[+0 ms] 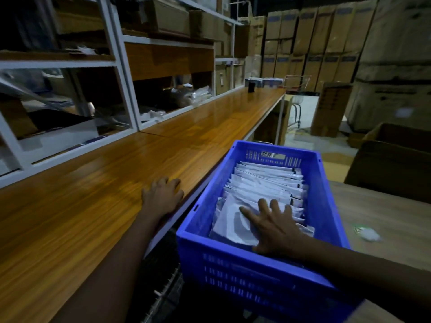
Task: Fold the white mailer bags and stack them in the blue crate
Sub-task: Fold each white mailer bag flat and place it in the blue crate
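Right hand [275, 227] at 5 o'clock, fingers spread flat, presses the nearest bag [231, 222] down inside the crate [233, 271]; it grips nothing. Left hand [162, 197] at 7 o'clock lies palm-down on the counter [93, 206] edge, holding nothing. Hands well apart. Bags [263, 183] fill the crate in an overlapping row running toward 12 o'clock. Judgement: stacking well advanced, top bag being seated. No unfolded bag shows on the counter; pale plastic in the shelves [163, 39] at 11 o'clock is too dim to identify, so what remains cannot be told.
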The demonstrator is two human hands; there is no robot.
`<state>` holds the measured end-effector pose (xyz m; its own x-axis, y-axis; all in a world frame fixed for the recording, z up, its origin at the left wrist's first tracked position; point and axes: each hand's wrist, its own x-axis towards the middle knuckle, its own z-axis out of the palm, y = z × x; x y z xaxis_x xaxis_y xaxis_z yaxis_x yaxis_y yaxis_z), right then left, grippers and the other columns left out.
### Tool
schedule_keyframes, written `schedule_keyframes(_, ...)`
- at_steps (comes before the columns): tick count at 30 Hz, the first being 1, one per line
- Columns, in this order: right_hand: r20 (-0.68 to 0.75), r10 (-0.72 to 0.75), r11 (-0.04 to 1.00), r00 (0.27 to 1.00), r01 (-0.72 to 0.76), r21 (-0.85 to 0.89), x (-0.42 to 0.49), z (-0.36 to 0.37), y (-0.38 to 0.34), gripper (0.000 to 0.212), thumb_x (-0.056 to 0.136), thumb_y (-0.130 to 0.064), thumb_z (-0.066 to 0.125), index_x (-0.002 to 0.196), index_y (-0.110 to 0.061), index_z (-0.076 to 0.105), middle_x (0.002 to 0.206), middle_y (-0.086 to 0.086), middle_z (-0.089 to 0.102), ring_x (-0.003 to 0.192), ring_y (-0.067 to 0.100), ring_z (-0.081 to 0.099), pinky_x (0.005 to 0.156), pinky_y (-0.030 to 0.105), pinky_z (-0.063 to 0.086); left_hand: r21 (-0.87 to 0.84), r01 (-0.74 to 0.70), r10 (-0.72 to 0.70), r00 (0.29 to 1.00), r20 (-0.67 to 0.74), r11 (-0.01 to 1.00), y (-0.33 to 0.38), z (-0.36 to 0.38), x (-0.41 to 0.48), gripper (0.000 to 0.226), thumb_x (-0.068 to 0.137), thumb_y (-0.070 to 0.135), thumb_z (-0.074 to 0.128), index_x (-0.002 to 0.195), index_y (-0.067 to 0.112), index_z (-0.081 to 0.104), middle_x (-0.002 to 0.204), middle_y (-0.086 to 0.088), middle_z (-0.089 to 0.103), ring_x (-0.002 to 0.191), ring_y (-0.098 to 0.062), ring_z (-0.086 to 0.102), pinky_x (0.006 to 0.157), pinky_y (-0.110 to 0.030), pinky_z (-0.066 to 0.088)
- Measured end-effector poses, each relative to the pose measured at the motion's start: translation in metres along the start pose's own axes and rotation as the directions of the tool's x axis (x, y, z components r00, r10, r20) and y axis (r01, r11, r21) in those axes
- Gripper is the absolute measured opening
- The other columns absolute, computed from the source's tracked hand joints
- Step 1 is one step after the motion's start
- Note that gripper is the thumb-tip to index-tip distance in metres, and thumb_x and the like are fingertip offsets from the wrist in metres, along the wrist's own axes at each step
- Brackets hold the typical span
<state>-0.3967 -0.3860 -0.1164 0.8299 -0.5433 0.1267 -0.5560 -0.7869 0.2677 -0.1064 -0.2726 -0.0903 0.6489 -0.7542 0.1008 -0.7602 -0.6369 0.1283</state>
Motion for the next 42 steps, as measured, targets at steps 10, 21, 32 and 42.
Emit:
schedule_keyframes(10, 0.060, -0.214, 0.939, 0.975, 0.222, -0.262, 0.015, 0.031, -0.015, 0.071, 0.075, -0.056, 0.071, 0.135, -0.023, 0.051, 0.158, 0.026, 0.028, 0.134, 0.060, 0.037, 0.085, 0.089, 0.026, -0.041, 0.001, -0.004, 0.996, -0.085, 0.999, -0.002, 0.007, -0.002, 0.048, 0.100, 0.049, 0.038, 0.146, 0.036, 0.038, 0.155, -0.004, 0.035, 0.140, -0.027, 0.034, 0.110, -0.051, 0.026)
schedule_keyframes(21, 0.156, -0.130, 0.972, 0.979, 0.157, -0.177, 0.033, 0.038, -0.009, 0.112, 0.076, -0.078, 0.060, 0.158, -0.038, -0.006, 0.159, 0.030, -0.018, 0.140, 0.064, 0.010, 0.087, 0.089, 0.000, -0.042, -0.002, -0.002, 0.996, -0.085, 0.999, -0.004, 0.009, 0.001, 0.048, 0.099, 0.049, 0.039, 0.146, 0.036, 0.039, 0.154, -0.003, 0.035, 0.140, -0.026, 0.033, 0.109, -0.051, 0.027)
schedule_keyframes(32, 0.251, -0.222, 0.973, 0.942, 0.232, -0.011, 0.022, 0.034, -0.008, 0.097, 0.083, -0.089, 0.026, 0.155, -0.040, -0.017, 0.162, 0.017, -0.027, 0.147, 0.054, -0.007, 0.101, 0.083, 0.003, -0.030, -0.012, 0.009, 0.995, -0.098, 0.999, -0.003, 0.008, -0.001, 0.048, 0.100, 0.048, 0.037, 0.146, 0.035, 0.039, 0.154, -0.004, 0.035, 0.139, -0.026, 0.033, 0.109, -0.051, 0.026)
schedule_keyframes(42, 0.234, -0.172, 0.985, 0.957, 0.168, 0.036, 0.026, 0.045, -0.018, 0.114, 0.077, -0.082, 0.057, 0.143, -0.049, -0.030, 0.150, 0.013, -0.046, 0.143, 0.058, -0.018, 0.094, 0.087, 0.000, -0.024, -0.006, 0.004, 0.995, -0.097, 1.000, -0.003, 0.009, -0.002, 0.048, 0.100, 0.048, 0.038, 0.146, 0.036, 0.039, 0.154, -0.004, 0.036, 0.139, -0.026, 0.033, 0.109, -0.050, 0.026)
